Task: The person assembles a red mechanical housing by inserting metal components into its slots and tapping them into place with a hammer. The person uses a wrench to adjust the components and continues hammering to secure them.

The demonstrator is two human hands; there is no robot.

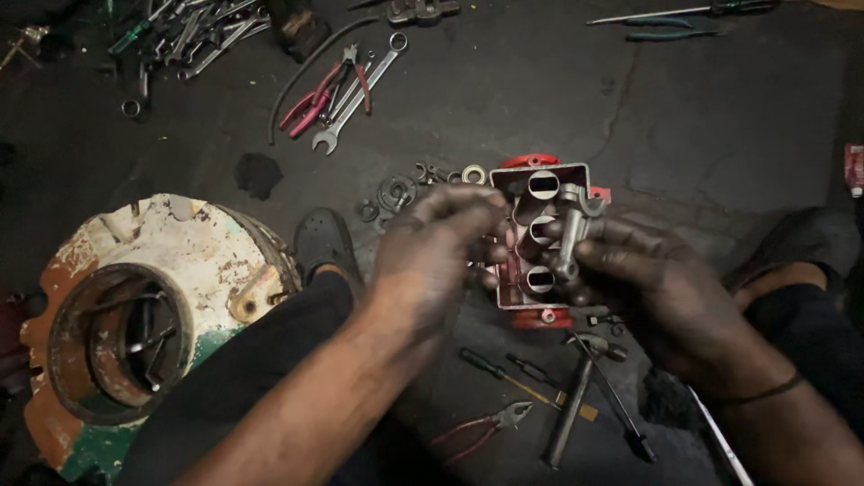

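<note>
A red and silver metal housing (533, 191) with three round bores lies on the dark floor in the head view. My right hand (650, 283) grips a small grey metal lever piece (571, 225) held over the housing's right side. My left hand (436, 247) has its fingers curled against the housing's left edge, touching the same assembly. The part of the housing under both hands is hidden.
A large rusty white and green round casing (135, 315) sits at the left. Washers and small rings (396, 191) lie beside the housing. Pliers (317, 97) and a spanner (358, 92) lie beyond. A hammer (576, 387), screwdrivers and red pliers (481, 427) lie near me.
</note>
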